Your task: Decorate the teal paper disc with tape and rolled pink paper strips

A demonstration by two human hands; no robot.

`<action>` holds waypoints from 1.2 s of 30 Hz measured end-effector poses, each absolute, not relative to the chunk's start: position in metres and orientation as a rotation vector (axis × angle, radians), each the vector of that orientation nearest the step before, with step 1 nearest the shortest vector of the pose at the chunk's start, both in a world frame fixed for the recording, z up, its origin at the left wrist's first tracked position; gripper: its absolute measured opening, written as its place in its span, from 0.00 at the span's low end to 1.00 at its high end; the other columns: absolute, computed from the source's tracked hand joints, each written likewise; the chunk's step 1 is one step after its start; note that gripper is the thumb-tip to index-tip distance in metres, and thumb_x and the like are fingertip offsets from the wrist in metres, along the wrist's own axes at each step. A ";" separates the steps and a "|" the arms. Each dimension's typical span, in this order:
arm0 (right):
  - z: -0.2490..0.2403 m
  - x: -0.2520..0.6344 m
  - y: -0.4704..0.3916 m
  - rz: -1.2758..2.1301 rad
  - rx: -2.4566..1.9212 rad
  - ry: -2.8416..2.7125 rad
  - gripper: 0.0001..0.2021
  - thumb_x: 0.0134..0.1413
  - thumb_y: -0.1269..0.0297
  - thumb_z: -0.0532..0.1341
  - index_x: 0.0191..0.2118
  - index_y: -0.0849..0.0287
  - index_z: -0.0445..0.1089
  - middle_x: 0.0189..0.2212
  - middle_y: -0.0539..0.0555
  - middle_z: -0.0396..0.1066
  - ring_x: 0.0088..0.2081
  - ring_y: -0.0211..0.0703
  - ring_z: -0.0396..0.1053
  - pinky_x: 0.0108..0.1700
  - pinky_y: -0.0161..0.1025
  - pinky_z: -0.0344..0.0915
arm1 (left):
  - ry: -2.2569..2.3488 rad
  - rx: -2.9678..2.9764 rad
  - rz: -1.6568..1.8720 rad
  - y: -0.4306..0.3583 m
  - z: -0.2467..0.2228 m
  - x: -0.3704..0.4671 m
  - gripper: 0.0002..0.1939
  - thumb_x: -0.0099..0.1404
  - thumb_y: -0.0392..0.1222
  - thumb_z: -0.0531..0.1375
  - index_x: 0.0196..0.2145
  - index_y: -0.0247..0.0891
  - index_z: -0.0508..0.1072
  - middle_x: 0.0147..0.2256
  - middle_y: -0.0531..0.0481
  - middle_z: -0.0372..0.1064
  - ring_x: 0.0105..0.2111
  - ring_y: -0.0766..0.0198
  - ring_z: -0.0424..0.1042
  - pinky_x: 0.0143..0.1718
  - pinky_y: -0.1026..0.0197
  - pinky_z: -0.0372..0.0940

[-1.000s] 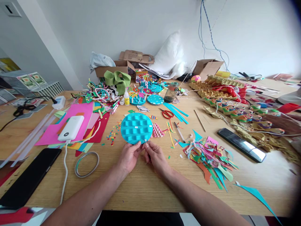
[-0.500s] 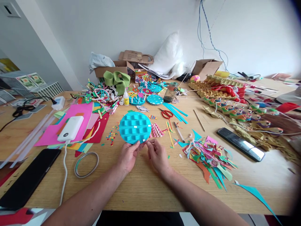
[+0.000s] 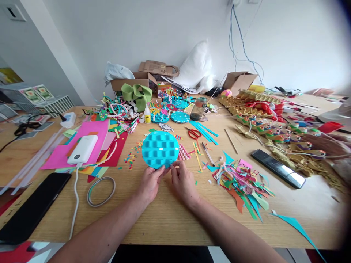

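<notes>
Blue disc point(image 3: 156, 147): being held behind the surface's point(image 3: 161, 219) front edge
Left grip point(image 3: 150, 183) is pinching its rim, likely sparing the raised strips point(image 3: 166, 153); right grip point(image 3: 183, 181) is sitting at the rim, its hold unclear

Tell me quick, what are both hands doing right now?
Left hand: holding the blue disc by its lower edge.
Right hand: at the disc's lower right edge; what it grips can't be told.

Person's bare forearms point(image 3: 116, 215) angle inward; left hand point(image 3: 149, 185) grips, thumb point(image 3: 159, 171) uppermost; right hand point(image 3: 185, 182) sits just beside, fingers point(image 3: 175, 173) curled.
</notes>
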State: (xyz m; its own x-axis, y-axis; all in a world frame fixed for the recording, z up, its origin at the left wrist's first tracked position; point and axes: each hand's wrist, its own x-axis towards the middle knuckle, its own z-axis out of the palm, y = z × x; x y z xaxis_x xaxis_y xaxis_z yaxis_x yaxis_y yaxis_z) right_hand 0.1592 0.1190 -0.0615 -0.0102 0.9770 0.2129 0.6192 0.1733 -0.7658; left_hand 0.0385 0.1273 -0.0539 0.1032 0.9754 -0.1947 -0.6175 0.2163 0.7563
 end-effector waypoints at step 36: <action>0.010 0.294 0.097 0.759 -2.077 -2.232 0.15 0.55 0.68 0.49 0.30 0.61 0.73 0.15 0.51 0.71 0.21 0.38 0.69 0.28 0.32 0.58 | 0.731 0.564 1.251 0.137 -0.047 0.023 0.12 0.47 0.35 0.69 0.32 0.32 0.77 0.37 0.41 0.78 0.41 0.51 0.76 0.51 0.48 0.64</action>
